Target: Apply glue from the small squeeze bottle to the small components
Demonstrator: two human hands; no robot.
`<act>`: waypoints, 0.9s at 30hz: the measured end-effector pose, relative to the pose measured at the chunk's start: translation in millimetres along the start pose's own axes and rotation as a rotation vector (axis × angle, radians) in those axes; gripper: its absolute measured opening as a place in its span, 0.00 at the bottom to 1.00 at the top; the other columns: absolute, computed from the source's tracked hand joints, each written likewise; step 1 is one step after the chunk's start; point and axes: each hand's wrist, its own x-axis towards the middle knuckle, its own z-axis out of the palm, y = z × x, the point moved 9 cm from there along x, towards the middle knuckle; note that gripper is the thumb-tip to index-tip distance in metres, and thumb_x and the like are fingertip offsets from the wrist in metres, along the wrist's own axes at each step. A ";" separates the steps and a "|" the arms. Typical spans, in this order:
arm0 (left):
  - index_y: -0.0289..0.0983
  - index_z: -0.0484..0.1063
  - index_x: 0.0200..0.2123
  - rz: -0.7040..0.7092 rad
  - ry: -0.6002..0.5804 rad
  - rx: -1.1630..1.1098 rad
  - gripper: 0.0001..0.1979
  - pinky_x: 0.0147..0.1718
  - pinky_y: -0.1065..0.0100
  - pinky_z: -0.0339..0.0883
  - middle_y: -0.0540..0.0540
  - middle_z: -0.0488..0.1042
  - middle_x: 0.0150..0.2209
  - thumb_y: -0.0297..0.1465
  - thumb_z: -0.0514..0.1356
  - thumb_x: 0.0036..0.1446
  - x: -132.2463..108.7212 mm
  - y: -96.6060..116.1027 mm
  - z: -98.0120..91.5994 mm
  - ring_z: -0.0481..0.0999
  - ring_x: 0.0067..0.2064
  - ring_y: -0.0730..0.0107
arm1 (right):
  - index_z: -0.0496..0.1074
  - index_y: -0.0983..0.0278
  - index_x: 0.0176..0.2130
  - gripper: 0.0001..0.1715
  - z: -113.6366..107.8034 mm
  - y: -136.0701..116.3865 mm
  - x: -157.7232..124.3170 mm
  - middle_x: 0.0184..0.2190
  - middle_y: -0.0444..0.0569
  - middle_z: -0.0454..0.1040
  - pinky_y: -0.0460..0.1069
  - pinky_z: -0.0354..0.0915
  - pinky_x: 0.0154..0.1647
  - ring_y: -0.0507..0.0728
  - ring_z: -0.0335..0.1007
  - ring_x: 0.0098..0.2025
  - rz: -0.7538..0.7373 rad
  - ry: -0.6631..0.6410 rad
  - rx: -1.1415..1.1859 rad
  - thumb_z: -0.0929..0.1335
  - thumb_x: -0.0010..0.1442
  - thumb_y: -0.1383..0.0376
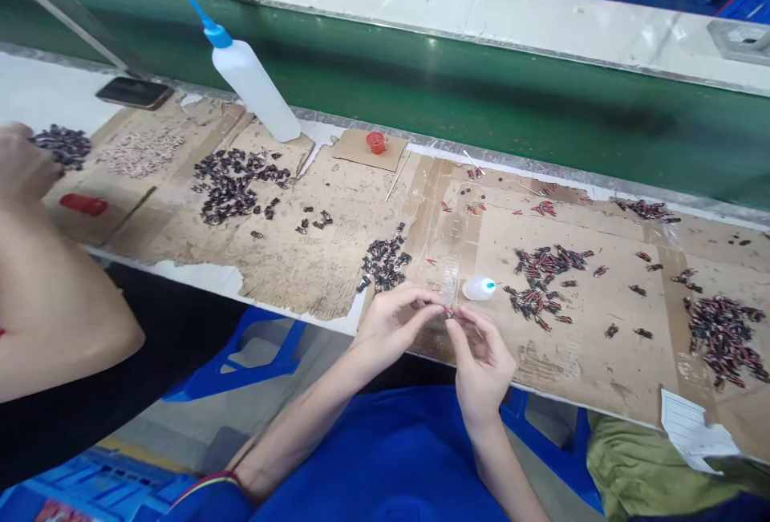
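My left hand (397,321) and my right hand (481,354) meet at the bench's near edge, thumbs and forefingers pinched together. Between the fingertips is a tiny dark part (448,313), mostly covered; which hand bears it I cannot tell. Just beyond my left hand lies a pile of small black parts (385,261). A small white bottle with a blue tip (480,289) lies close past my right hand. To its right is a heap of small black-and-red parts (545,265).
Worn cardboard (313,265) covers the bench. A tall white squeeze bottle (256,89) leans at the back, near a red cap (376,142) and a phone (133,93). A co-worker's arm (54,297) reaches in at left. More black-and-red parts (725,337) lie right, near torn paper (691,426).
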 end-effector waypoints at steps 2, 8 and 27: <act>0.36 0.78 0.33 -0.022 -0.010 -0.029 0.07 0.36 0.69 0.72 0.45 0.80 0.32 0.31 0.61 0.60 -8.4 -0.7 2.5 0.77 0.34 0.69 | 0.77 0.63 0.36 0.04 2.4 3.2 1.1 0.35 0.50 0.78 0.50 0.75 0.38 0.55 0.77 0.37 0.057 -0.014 0.053 0.71 0.58 0.65; 0.38 0.75 0.44 0.135 -0.007 0.233 0.09 0.45 0.60 0.71 0.43 0.79 0.42 0.33 0.60 0.61 -9.4 -11.7 1.8 0.75 0.44 0.62 | 0.77 0.64 0.34 0.10 0.5 15.7 3.2 0.32 0.50 0.79 0.49 0.75 0.35 0.56 0.77 0.34 0.190 -0.029 0.062 0.71 0.57 0.60; 0.37 0.74 0.42 0.361 0.034 0.235 0.08 0.38 0.65 0.73 0.44 0.79 0.36 0.25 0.56 0.64 -18.9 11.2 6.3 0.75 0.38 0.67 | 0.78 0.64 0.35 0.09 6.0 19.1 -1.2 0.33 0.51 0.82 0.51 0.77 0.39 0.57 0.80 0.34 0.245 -0.025 0.110 0.72 0.55 0.61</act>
